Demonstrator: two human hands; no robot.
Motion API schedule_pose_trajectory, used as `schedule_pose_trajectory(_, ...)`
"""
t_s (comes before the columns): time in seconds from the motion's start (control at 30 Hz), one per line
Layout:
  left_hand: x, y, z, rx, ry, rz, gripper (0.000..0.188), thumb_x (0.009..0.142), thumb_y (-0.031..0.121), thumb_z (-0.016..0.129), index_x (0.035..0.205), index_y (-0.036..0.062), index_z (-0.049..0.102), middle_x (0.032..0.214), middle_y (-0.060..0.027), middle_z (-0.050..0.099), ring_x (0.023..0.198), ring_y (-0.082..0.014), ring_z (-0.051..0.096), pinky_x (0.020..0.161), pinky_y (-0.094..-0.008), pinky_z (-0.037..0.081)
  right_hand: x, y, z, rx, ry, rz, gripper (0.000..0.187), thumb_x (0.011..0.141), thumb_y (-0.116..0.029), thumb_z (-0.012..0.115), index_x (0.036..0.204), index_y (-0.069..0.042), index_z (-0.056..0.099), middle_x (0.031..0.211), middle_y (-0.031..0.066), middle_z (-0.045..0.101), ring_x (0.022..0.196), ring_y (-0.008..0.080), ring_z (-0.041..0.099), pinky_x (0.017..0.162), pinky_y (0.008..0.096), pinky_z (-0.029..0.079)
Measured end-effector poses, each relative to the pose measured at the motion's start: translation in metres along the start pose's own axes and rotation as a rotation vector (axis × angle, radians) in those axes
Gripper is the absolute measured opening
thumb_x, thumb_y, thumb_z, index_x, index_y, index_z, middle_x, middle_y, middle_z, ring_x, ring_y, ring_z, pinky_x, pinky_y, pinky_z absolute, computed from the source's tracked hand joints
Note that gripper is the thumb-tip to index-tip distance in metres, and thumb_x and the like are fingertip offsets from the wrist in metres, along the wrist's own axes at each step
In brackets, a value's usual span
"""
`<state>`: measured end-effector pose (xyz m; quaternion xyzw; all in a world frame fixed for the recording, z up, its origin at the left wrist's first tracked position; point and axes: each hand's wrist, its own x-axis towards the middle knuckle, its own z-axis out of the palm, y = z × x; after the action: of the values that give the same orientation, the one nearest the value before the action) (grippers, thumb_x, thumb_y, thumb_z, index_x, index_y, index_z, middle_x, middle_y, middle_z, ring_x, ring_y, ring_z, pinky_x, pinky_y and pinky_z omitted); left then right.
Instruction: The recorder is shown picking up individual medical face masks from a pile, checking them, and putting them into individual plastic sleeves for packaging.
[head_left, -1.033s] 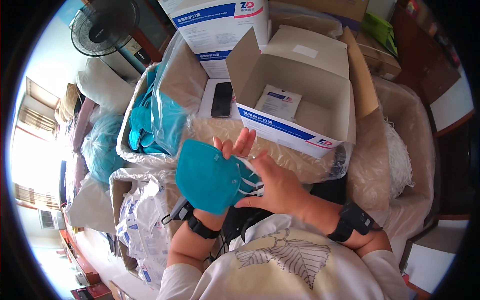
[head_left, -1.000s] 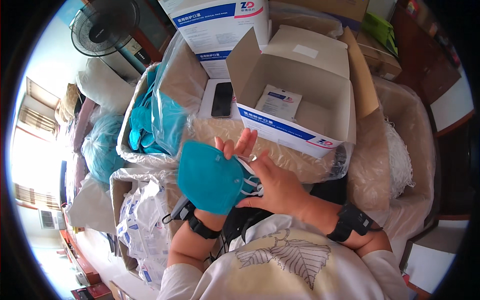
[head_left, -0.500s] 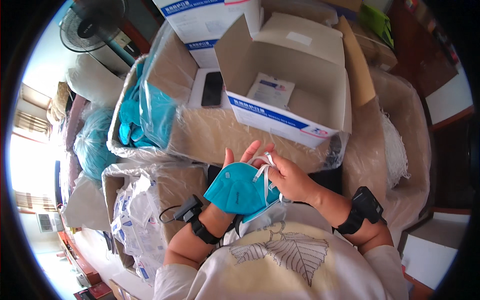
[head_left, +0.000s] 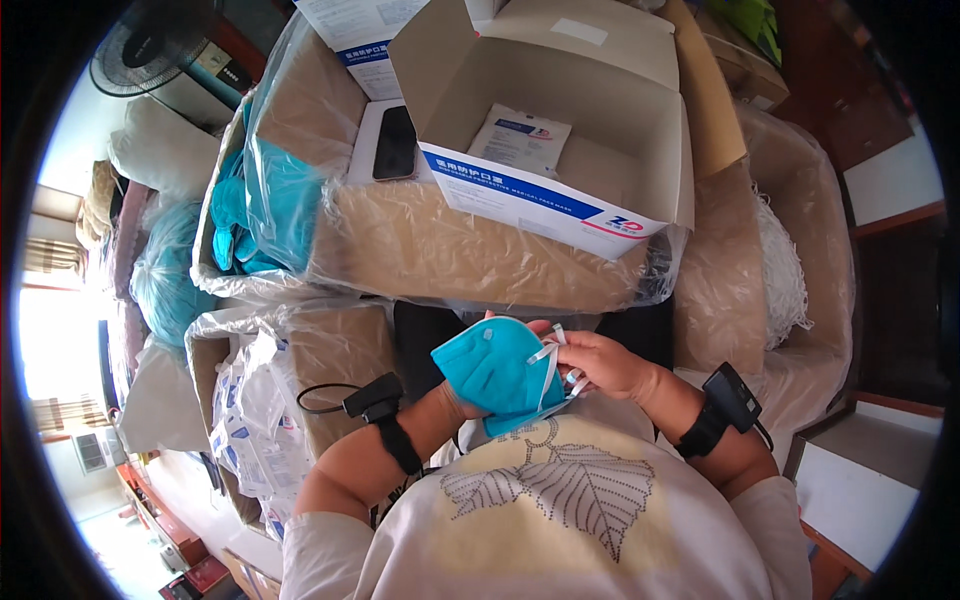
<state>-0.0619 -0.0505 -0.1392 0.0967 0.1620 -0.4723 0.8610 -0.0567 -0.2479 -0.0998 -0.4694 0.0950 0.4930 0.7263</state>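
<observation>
A teal folded face mask (head_left: 500, 372) is held in front of my chest, with a second teal edge showing beneath it. My left hand (head_left: 462, 402) supports it from behind; most of that hand's fingers are hidden by the mask, and a few tips show past its top edge. At the mask's right side, my right hand (head_left: 612, 364) is closed on its white strap (head_left: 549, 352), thumb and fingers pinched together. Each of my forearms wears a black strapped device.
Ahead stands an open carton (head_left: 560, 215) with a white packet (head_left: 522, 140) inside. A phone (head_left: 395, 145) lies left of it. Plastic-lined boxes hold teal masks (head_left: 232, 215), white packets (head_left: 255, 410) and white cords (head_left: 785, 270). A fan (head_left: 145, 45) is at far left.
The mask and both hands have moved slightly down and right relative to the boxes. My left fingers, spread above the mask before, are now mostly behind it. The view has shifted.
</observation>
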Motion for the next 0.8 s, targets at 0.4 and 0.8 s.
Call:
schedule_pose_trajectory(0.4,-0.038,0.003,-0.002,1.051,0.102,-0.032,0.069,0.084,0.051,0.049,0.133,0.0076,0.029,0.135,-0.0098,0.033,0.125,-0.0201,0.03,0.103,-0.035,0.024,-0.01,-0.026,-0.016,0.138,0.166,-0.237,0.03,0.091,-0.023,0.037,0.114,-0.008,0.049,0.087,-0.0011,0.057,0.072,0.0048,0.055,0.059,0.0185,0.048)
schedule_pose_trajectory(0.8,-0.022,0.032,0.068,1.174,0.034,0.639,0.041,0.086,0.024,0.058,0.12,0.0044,0.046,0.124,-0.0075,0.043,0.113,-0.0191,0.041,0.096,-0.0332,0.033,-0.034,-0.059,-0.009,-0.653,0.115,-0.582,0.025,0.091,-0.02,0.038,0.102,-0.004,0.053,0.091,0.0034,0.054,0.082,0.0109,0.052,0.071,0.0228,0.044)
